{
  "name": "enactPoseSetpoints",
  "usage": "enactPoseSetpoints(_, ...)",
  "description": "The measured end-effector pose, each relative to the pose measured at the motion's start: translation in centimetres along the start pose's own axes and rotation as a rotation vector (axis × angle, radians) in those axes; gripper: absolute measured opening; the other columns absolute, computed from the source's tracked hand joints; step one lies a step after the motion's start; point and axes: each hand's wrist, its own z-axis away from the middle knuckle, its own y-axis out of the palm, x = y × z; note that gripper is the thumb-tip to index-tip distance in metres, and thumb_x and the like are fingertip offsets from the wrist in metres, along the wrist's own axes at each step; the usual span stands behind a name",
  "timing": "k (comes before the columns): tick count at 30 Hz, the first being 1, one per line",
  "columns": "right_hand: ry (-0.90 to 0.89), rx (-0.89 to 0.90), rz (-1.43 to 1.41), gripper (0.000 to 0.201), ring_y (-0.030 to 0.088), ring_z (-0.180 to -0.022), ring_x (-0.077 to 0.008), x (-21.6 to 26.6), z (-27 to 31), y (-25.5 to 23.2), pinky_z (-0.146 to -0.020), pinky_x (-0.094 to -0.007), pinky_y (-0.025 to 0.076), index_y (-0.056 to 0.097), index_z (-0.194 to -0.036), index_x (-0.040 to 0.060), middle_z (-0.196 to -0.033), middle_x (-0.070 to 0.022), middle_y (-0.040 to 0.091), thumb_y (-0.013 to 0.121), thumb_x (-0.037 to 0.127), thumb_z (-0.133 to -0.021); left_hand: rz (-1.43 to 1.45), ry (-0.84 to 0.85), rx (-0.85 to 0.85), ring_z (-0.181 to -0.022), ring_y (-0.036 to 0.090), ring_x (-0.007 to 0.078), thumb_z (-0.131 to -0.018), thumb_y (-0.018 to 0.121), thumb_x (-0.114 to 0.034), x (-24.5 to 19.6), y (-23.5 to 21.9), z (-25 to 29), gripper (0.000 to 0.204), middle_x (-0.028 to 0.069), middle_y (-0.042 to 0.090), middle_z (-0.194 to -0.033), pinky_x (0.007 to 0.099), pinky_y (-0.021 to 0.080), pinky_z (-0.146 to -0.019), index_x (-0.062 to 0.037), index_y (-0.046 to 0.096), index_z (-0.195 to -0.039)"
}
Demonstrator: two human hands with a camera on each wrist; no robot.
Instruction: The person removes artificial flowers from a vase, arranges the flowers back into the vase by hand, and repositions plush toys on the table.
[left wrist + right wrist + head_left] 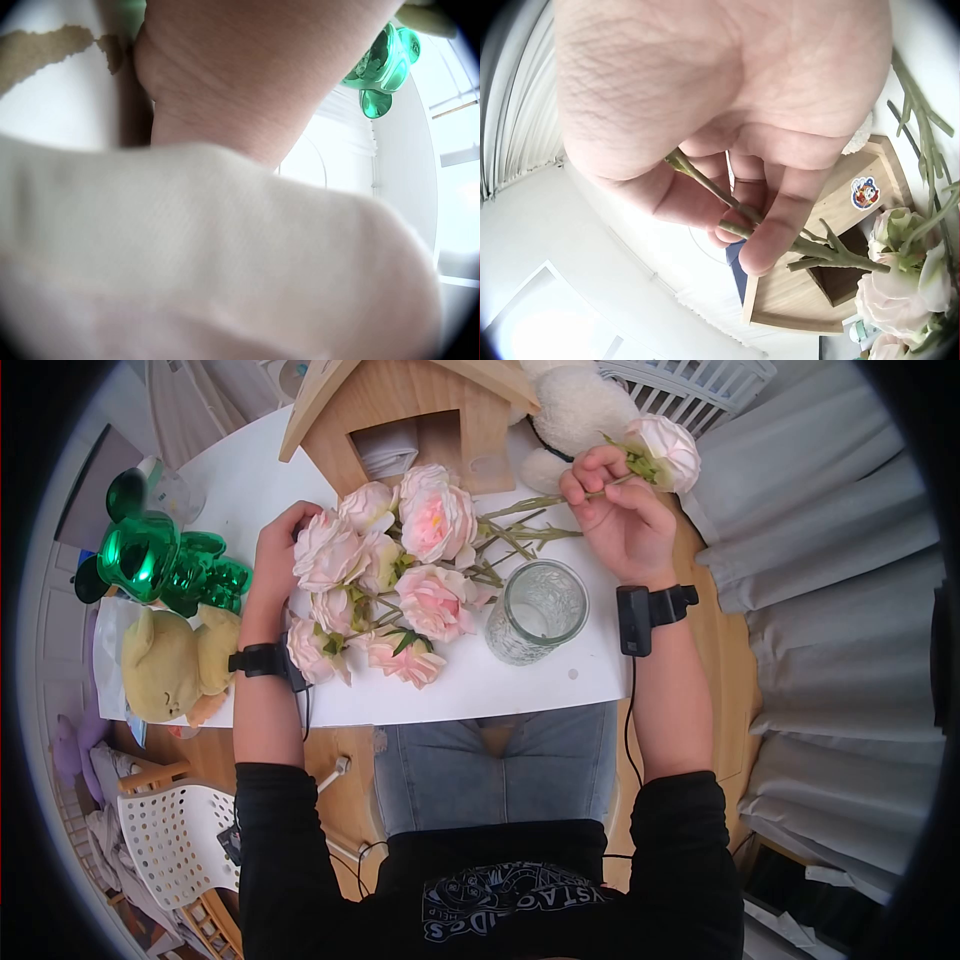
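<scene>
Two-handed at the white surface (450,698), near an upright glass vase (520,638). Just beside it, pink roses (437,522), lying bunched. Cannot tell the hold of the left grip (280,540), partly hidden behind them. Farther right, pinches a pale rose (668,452) by its stem in the right grip (628,515). Beyond, a wooden house (325,435).

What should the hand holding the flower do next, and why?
I'd probably swing the right hand toward the glass vase, so the rose's stem end sits above its opening. The hand already grips this rose, and the vase stands nearby with no flower in it.
</scene>
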Motion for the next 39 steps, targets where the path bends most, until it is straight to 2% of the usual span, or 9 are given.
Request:
enactPoseSetpoints(3,-0.009,0.003,0.02,0.03,0.055,-0.101,-0.0227,0.0,-0.1,0.3,-0.08,-0.0264,0.045,0.064,-0.121,0.0006,-0.102,-0.0053,0.052,0.062,0.011,-0.094,-0.012,-0.002,-0.001,-0.082,0.054,0.0065,-0.093,0.079,-0.015,-0.1,0.0,0.0,0.02,-0.003,0.064,-0.085,0.0252,0.047,-0.076,-0.0025,0.07,-0.105)
enactPoseSetpoints(16,-0.008,0.015,-0.002,0.028,0.055,-0.102,-0.0233,0.1,-0.1,0.6,-0.081,-0.027,0.046,0.063,-0.122,0.0009,-0.104,-0.0061,0.054,0.062,0.01,-0.095,0.0,-0.012,-0.025,-0.08,0.054,0.007,-0.09,0.081,-0.015,0.4,0.1,-0.1,0.023,-0.0029,0.063,-0.083,0.0257,0.047,-0.075,-0.0024,0.071,-0.106)
enactPoseSetpoints(24,-0.046,-0.042,0.115,0.027,0.067,-0.119,-0.0287,-0.1,0.0,-0.2,-0.091,-0.0298,0.056,0.063,-0.131,-0.0034,-0.115,-0.0084,0.065,0.062,0.015,-0.111,0.031,-0.012,-0.02,-0.079,0.054,0.0066,-0.091,0.081,-0.016,0.7,0.1,-0.2,0.022,-0.0025,0.064,-0.081,0.0258,0.048,-0.074,-0.0021,0.072,-0.105)
enactPoseSetpoints(28,-0.146,-0.172,0.175,0.028,0.07,-0.122,-0.0298,2.0,-0.3,3.7,-0.089,-0.028,0.058,0.061,-0.132,-0.0045,-0.119,-0.0108,0.068,0.06,0.015,-0.112,0.027,-0.013,-0.032,-0.078,0.054,0.0072,-0.092,0.081,-0.017,0.3,0.2,-0.2,0.021,-0.0016,0.064,-0.08,0.0264,0.047,-0.073,-0.0013,0.071,-0.103)
enactPoseSetpoints(32,-0.226,-0.22,0.559,0.027,0.076,-0.104,-0.0294,6.7,0.0,7.5,-0.087,-0.029,0.061,0.059,-0.136,-0.0057,-0.123,-0.0167,0.071,0.051,0.009,-0.114,0.04,0.013,-0.039,-0.077,0.053,0.0078,-0.092,0.08,-0.017,0.2,0.2,-0.2,0.021,-0.0006,0.063,-0.079,0.027,0.047,-0.072,-0.0009,0.071,-0.102)
enactPoseSetpoints(34,-0.357,0.091,0.567,0.028,0.077,-0.098,-0.0289,9.3,-0.1,9.1,-0.083,-0.0304,0.061,0.059,-0.136,-0.0056,-0.121,-0.0171,0.07,0.05,0.008,-0.114,-0.006,-0.004,-0.034,-0.076,0.052,0.0082,-0.092,0.08,-0.017,0.0,0.1,-0.2,0.021,-0.0001,0.062,-0.077,0.0274,0.046,-0.071,-0.0008,0.07,-0.101)
enactPoseSetpoints(36,-0.475,0.079,0.461,0.028,0.076,-0.093,-0.0278,10.4,-0.1,12.6,-0.077,-0.0302,0.061,0.059,-0.135,-0.0052,-0.112,-0.0178,0.071,0.052,0.01,-0.113,-0.01,-0.012,-0.034,-0.076,0.052,0.0081,-0.092,0.08,-0.017,-0.2,0.2,-0.2,0.021,-0.0002,0.061,-0.077,0.0275,0.046,-0.071,-0.001,0.07,-0.101)
enactPoseSetpoints(37,-0.5,0.124,0.551,0.031,0.071,-0.095,-0.0224,10.7,0.0,13.3,-0.065,-0.0202,0.05,0.056,-0.138,-0.0059,-0.115,-0.0146,0.057,0.05,0.009,-0.112,-0.017,-0.022,-0.037,-0.076,0.052,0.0079,-0.092,0.079,-0.017,-0.1,0.2,-0.2,0.02,-0.0002,0.06,-0.076,0.0276,0.046,-0.071,-0.0011,0.07,-0.101)
enactPoseSetpoints(39,-0.455,0.208,0.534,0.031,0.071,-0.093,-0.0228,10.1,-0.1,14.1,-0.061,-0.0203,0.049,0.055,-0.137,-0.0059,-0.112,-0.0146,0.056,0.051,0.011,-0.112,-0.016,-0.02,-0.034,-0.076,0.051,0.0078,-0.093,0.079,-0.016,0.2,0.1,-0.2,0.019,-0.0004,0.06,-0.076,0.0275,0.046,-0.071,-0.0012,0.07,-0.101)
